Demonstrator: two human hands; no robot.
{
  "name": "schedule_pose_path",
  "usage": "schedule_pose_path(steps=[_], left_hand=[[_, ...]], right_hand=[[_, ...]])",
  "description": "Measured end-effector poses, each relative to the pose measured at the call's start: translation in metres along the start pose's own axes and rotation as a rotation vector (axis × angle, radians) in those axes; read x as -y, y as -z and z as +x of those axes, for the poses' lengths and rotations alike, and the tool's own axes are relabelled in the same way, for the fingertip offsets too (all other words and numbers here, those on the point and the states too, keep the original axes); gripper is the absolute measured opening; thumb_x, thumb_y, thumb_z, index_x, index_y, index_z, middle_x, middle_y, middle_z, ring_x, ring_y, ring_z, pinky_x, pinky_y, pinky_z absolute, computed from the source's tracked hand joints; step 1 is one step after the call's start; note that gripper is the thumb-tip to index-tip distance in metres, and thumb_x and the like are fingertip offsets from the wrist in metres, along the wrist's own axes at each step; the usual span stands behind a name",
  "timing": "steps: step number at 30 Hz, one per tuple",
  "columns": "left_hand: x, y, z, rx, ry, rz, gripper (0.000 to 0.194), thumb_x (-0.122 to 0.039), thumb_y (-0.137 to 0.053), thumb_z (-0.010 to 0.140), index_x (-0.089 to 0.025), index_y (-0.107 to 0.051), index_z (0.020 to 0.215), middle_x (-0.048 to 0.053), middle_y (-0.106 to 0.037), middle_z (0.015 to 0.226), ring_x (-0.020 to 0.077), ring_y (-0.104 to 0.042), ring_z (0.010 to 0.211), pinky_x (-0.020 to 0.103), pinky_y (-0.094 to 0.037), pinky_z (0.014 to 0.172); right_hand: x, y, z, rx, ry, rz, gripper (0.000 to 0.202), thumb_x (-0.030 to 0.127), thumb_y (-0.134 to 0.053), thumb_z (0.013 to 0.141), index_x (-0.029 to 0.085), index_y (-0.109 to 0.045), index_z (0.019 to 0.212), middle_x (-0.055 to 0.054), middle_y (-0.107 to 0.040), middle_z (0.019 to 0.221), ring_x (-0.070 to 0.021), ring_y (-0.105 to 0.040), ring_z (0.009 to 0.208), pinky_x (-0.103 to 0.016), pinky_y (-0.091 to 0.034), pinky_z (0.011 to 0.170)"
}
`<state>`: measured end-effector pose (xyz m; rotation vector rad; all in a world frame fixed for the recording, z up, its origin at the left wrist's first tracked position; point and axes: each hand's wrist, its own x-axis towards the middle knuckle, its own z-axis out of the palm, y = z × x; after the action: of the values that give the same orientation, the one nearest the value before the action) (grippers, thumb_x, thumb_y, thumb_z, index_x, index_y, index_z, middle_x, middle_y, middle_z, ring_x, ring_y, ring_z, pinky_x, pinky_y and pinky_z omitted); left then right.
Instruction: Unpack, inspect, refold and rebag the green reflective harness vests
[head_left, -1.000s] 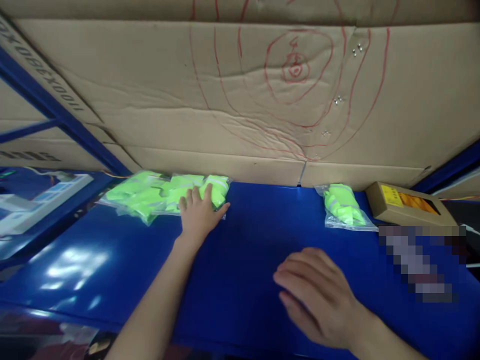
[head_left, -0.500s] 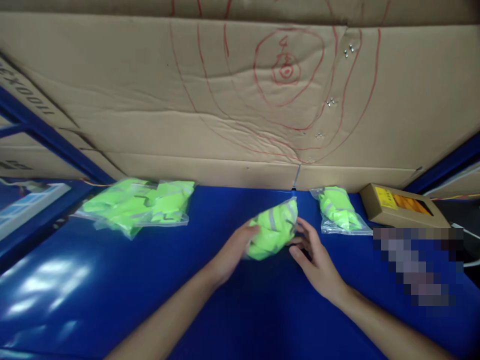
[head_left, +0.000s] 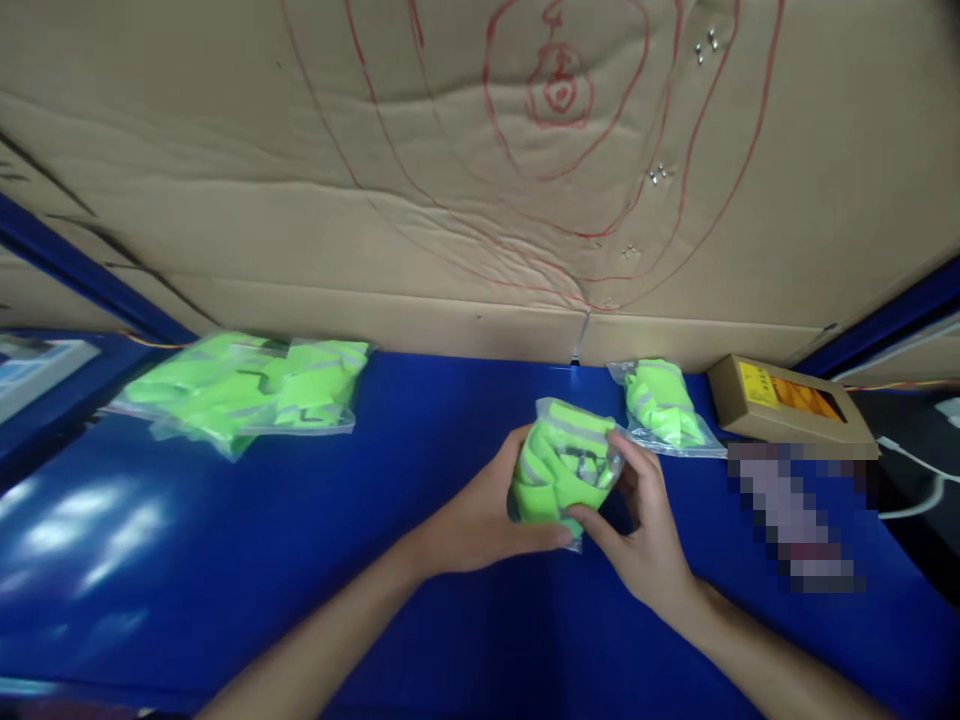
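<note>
Between my two hands is a clear plastic bag [head_left: 562,465] with a folded neon-green reflective vest in it, held above the blue table. Silvery-grey strips and a dark buckle-like part show through the plastic. My left hand [head_left: 487,510] grips the bag's left side and bottom, its thumb along the lower edge. My right hand [head_left: 645,530] holds the right side, thumb in front and fingers at the upper right edge. Some of the fingers are hidden behind the bag. Just beyond my right hand lies another bagged green vest [head_left: 664,405].
Several bagged green vests [head_left: 247,390] lie heaped at the back left of the blue table [head_left: 300,540]. A cardboard box [head_left: 787,400] with a yellow label sits at the back right, near a blurred-out patch. A cardboard wall [head_left: 300,240] with red rings rises behind.
The bagged vest has turned, so its buckle side faces me. My right hand, loosely beside it before, has closed on its right side. My left thumb has shifted to the lower edge.
</note>
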<state>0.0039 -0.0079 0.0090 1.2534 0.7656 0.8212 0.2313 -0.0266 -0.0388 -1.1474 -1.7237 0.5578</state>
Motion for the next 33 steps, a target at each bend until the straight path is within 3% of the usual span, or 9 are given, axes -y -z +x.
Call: schedule_pose_path(steps=[3, 6, 12, 16, 20, 24, 27, 30, 33], left_hand=[[0.017, -0.001, -0.001, -0.040, -0.031, 0.024, 0.086, -0.029, -0.091, 0.075, -0.025, -0.043, 0.147, 0.013, -0.059, 0.145, 0.0323, -0.056, 0.136, 0.048, -0.044, 0.115], [0.029, 0.000, 0.001, -0.070, -0.019, -0.055, 0.075, -0.030, -0.088, 0.079, -0.022, -0.049, 0.142, 0.013, -0.065, 0.138, 0.0318, -0.062, 0.129, 0.045, -0.050, 0.108], [0.024, 0.003, 0.003, -0.112, 0.030, -0.110, 0.051, -0.036, -0.084, 0.084, -0.018, -0.063, 0.127, 0.010, -0.074, 0.126, 0.0273, -0.070, 0.113, 0.037, -0.056, 0.096], [0.021, 0.005, -0.001, -0.083, 0.043, -0.076, 0.053, -0.056, -0.073, 0.089, -0.015, -0.069, 0.122, 0.010, -0.077, 0.113, 0.0270, -0.073, 0.100, 0.034, -0.058, 0.086], [0.021, -0.001, -0.005, -0.053, 0.072, -0.028, 0.066, -0.070, -0.065, 0.089, -0.014, -0.072, 0.123, 0.012, -0.077, 0.113, 0.0307, -0.072, 0.101, 0.035, -0.057, 0.084], [0.016, -0.001, -0.005, -0.155, 0.058, -0.259, 0.072, -0.072, -0.069, 0.085, -0.020, -0.066, 0.134, 0.012, -0.073, 0.127, 0.0341, -0.067, 0.119, 0.039, -0.054, 0.097], [0.009, 0.005, -0.004, -0.241, 0.036, -0.412, 0.057, -0.061, -0.071, 0.089, -0.024, -0.065, 0.131, 0.010, -0.071, 0.132, 0.0313, -0.066, 0.122, 0.038, -0.052, 0.099], [0.006, 0.010, -0.002, -0.309, 0.017, -0.410, 0.048, -0.045, -0.082, 0.084, -0.027, -0.064, 0.125, 0.006, -0.072, 0.128, 0.0272, -0.067, 0.118, 0.034, -0.052, 0.095], [0.006, 0.013, 0.000, -0.312, 0.037, -0.410, 0.049, -0.045, -0.083, 0.083, -0.027, -0.063, 0.124, 0.006, -0.072, 0.124, 0.0263, -0.067, 0.115, 0.033, -0.052, 0.094]], right_hand=[[0.005, 0.003, -0.002, 0.009, 0.156, -0.089, 0.075, 0.034, -0.079, 0.089, 0.035, -0.042, 0.154, -0.012, -0.050, 0.138, -0.0318, -0.057, 0.128, -0.049, -0.060, 0.099], [0.007, 0.005, 0.000, 0.011, 0.218, -0.106, 0.086, 0.035, -0.081, 0.087, 0.034, -0.035, 0.159, -0.013, -0.045, 0.144, -0.0331, -0.055, 0.131, -0.052, -0.058, 0.103], [0.008, 0.010, 0.002, 0.184, 0.237, -0.028, 0.109, 0.048, -0.081, 0.085, 0.031, -0.011, 0.167, -0.015, -0.009, 0.171, -0.0418, -0.035, 0.151, -0.065, -0.042, 0.118], [0.015, 0.016, -0.001, 0.336, 0.369, -0.085, 0.114, 0.047, -0.084, 0.081, 0.037, -0.010, 0.167, -0.007, 0.003, 0.175, -0.0448, -0.018, 0.158, -0.065, -0.037, 0.121], [0.015, 0.020, -0.007, 0.310, 0.314, -0.101, 0.096, 0.034, -0.080, 0.085, 0.044, -0.024, 0.162, -0.005, -0.015, 0.173, -0.0428, -0.029, 0.155, -0.063, -0.043, 0.119], [0.007, 0.016, -0.006, 0.169, 0.243, -0.070, 0.079, 0.038, -0.084, 0.082, 0.038, -0.044, 0.149, -0.010, -0.040, 0.162, -0.0393, -0.043, 0.149, -0.062, -0.046, 0.116], [0.002, 0.012, 0.002, 0.182, 0.206, -0.047, 0.066, 0.032, -0.079, 0.087, 0.032, -0.046, 0.144, -0.012, -0.050, 0.156, -0.0340, -0.049, 0.145, -0.057, -0.050, 0.114], [0.000, 0.011, 0.010, 0.245, 0.172, -0.072, 0.055, 0.025, -0.071, 0.093, 0.028, -0.048, 0.143, -0.013, -0.055, 0.152, -0.0304, -0.053, 0.143, -0.052, -0.052, 0.112], [0.001, 0.013, 0.012, 0.265, 0.169, -0.082, 0.052, 0.026, -0.071, 0.093, 0.027, -0.049, 0.141, -0.014, -0.058, 0.150, -0.0293, -0.057, 0.139, -0.049, -0.054, 0.109]])
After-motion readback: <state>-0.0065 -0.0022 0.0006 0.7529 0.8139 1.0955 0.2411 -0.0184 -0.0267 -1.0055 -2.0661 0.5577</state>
